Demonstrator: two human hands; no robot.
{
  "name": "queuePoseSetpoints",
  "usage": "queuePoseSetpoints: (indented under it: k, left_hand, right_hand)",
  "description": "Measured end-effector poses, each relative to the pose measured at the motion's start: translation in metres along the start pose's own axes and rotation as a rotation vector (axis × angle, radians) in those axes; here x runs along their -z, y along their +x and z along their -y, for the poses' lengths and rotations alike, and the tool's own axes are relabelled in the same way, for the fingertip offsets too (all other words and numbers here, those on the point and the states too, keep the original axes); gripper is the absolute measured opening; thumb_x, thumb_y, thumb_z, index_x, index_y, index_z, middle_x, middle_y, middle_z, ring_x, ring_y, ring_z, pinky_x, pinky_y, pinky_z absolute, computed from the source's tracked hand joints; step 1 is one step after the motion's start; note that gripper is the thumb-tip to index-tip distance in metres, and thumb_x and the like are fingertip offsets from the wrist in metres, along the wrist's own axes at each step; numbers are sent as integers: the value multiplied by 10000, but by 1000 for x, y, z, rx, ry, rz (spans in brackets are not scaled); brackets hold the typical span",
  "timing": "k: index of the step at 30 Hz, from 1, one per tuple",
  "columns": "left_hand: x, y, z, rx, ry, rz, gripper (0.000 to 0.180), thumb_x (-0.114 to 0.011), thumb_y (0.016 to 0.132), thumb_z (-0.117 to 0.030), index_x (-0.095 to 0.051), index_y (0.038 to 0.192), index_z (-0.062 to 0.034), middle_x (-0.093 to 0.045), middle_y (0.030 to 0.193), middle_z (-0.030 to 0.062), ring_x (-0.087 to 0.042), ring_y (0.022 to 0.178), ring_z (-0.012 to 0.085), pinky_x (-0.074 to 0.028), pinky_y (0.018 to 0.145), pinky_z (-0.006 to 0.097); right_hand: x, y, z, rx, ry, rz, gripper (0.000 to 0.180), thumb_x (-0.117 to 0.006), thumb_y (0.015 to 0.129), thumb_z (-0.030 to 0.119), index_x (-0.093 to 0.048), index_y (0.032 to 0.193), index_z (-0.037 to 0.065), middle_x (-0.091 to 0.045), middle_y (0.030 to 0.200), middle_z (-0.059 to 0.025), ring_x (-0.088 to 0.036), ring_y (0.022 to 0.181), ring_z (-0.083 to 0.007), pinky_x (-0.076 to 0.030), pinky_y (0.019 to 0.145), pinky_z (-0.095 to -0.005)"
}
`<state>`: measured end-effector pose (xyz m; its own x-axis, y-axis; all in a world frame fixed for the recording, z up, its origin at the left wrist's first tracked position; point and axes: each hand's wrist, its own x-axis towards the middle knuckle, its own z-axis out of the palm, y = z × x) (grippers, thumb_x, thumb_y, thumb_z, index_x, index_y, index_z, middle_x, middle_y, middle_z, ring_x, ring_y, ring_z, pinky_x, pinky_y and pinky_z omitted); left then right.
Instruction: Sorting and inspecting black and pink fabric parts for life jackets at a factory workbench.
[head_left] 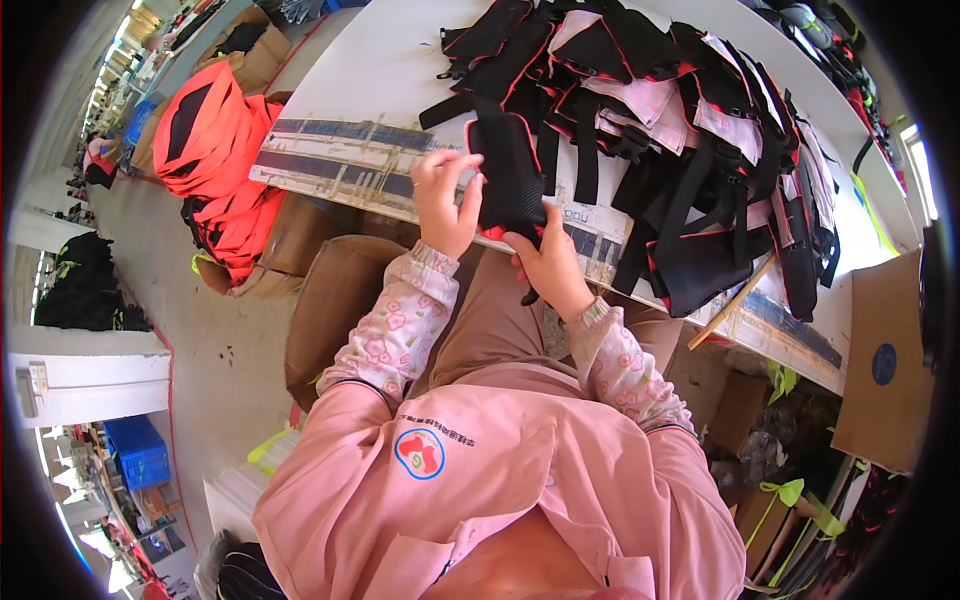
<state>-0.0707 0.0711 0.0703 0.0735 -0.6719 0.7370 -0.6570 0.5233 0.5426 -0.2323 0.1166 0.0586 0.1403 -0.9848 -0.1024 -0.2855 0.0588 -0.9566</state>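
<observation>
- 1 black padded piece with red edging [508, 165]: upper centre of the frame, between my hands.
- My right hand [555, 268]: pinching the piece's lower end, the rest lying above and left of it.
- My left hand [447, 205]: fingers parted, loosely curled, at the piece's left edge; contact I cannot tell.
- 1 pile of black strapped pieces [700, 130]: upper right, on the white table [380, 75].

The person wears a pink collared shirt [500, 440] with dark edging on its short sleeves, a round blue-ringed emblem [419, 454] with a red shape inside, small dark lettering [443, 427] beside it, pale flower-printed oversleeves [385, 325] gathered at the wrists, and brownish trousers [500, 320]
</observation>
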Motion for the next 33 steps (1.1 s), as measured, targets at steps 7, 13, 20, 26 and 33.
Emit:
queuePoseSetpoints:
  k: [7,13,20,26,33]
  left_hand:
    - [5,-10,13,138,-136,515,301,-656,822,-299,-527,767,-32,-542,684,99,-505,638,257,-407,590,357]
    - [-2,-26,38,461,-337,770,286,-595,889,-301,-502,774,-56,-409,647,-18,-380,617,79,-344,565,248]
    - [-15,-42,26,610,-443,356,285,-629,853,-228,-530,678,-26,-492,577,-7,-426,565,72,-367,524,266]
    - [3,2,78,458,40,-182,342,-629,836,-329,-527,704,-31,-539,588,122,-501,519,212,-429,537,353]
    - [70,30,154,453,121,-301,372,-661,792,-337,-504,667,-24,-519,566,106,-475,512,217,-422,536,360]
  right_hand:
    - [-12,-9,4,298,-840,24,596,-607,827,312,-370,1211,-77,-633,650,-151,-641,584,-308,-503,500,-350]
    - [-12,-8,-12,374,-965,57,594,-609,812,237,-356,1239,-89,-623,636,-129,-636,562,-272,-506,513,-365]
    - [-14,-11,7,355,-768,27,604,-584,831,215,-308,1298,-50,-618,644,-171,-625,587,-322,-493,530,-405]
    - [-21,-21,33,395,-408,111,527,-549,863,205,-338,1297,-8,-598,641,-232,-597,601,-405,-472,553,-476]
    - [-32,-47,58,559,-181,219,343,-531,862,143,-497,1151,-37,-584,650,-226,-581,619,-389,-456,570,-463]
